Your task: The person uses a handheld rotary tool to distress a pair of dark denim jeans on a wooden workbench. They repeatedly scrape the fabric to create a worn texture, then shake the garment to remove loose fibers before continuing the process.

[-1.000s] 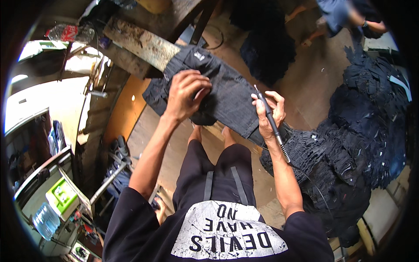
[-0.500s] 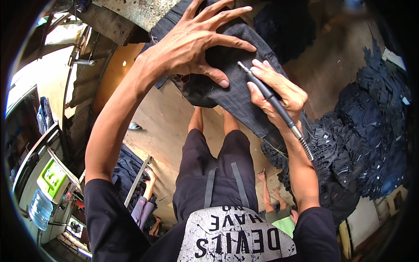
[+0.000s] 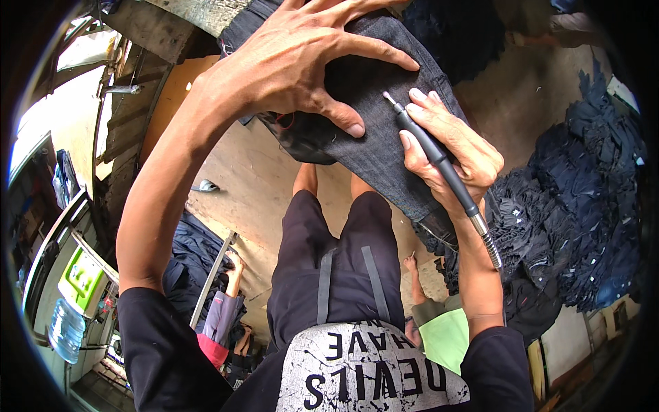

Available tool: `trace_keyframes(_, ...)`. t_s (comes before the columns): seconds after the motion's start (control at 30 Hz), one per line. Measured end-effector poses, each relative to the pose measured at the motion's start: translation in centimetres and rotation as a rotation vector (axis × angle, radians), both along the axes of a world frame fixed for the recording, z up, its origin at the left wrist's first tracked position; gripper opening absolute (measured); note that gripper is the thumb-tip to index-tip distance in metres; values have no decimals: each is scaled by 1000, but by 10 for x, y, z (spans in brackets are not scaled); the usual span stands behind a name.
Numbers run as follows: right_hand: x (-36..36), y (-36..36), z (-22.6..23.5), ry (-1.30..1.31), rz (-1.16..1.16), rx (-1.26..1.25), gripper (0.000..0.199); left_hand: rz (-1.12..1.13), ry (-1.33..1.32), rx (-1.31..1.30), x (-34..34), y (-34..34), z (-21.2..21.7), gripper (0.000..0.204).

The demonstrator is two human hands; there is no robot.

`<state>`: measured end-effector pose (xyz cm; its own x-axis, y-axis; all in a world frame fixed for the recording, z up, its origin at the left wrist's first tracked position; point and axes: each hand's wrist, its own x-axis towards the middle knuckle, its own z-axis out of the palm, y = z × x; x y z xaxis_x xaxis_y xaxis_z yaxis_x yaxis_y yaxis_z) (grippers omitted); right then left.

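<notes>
Dark denim trousers (image 3: 388, 154) lie stretched over a support in front of me. Across them my left hand (image 3: 295, 58) rests with its fingers spread wide, thumb and index finger apart on the cloth. My right hand (image 3: 467, 154) is wrapped round a rotary tool handpiece (image 3: 429, 147), black and pen-shaped, with a coiled metal spring at its rear end. Its small rounded tip points up and left, over the denim between my two hands. Whether the tip touches the cloth I cannot tell.
Large heaps of dark garments (image 3: 590, 213) lie to the right. At lower left stand a clear water bottle (image 3: 66, 331) and a green plastic container (image 3: 82, 280). Other people are nearby: a grey sleeve (image 3: 221, 317), a light green garment (image 3: 445, 341), and a person's arm (image 3: 542, 40) at upper right.
My right hand and the handpiece have shifted slightly right in view, while my left forearm sits a little further left. A person's arm has appeared at upper right.
</notes>
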<state>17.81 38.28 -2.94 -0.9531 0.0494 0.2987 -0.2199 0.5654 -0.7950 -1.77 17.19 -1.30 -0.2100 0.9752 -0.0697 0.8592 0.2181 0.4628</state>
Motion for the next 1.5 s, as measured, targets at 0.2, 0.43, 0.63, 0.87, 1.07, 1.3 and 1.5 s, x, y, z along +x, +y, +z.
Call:
trace_keyframes(0.2,5,0,3,-16,-56,39,32,11,-66,21,4,0,4,88)
trace_keyframes(0.43,8,1,-3,47,-93,32,34,6,-52,-20,1,4,5,89)
trace_keyframes(0.63,14,0,1,5,-137,79,35,26,-72,-85,2,4,9,90)
trace_keyframes(0.87,20,1,1,20,-153,118,37,12,-80,-37,3,3,9,90)
trace_keyframes(1.07,10,-4,4,14,-145,42,34,10,-1,-90,2,1,5,93)
trace_keyframes(1.3,1,-15,-4,27,-164,86,37,-11,62,-16,2,-2,-2,94)
trace_keyframes(1.5,-1,-11,0,27,-135,91,36,8,-49,20,1,-3,-3,92)
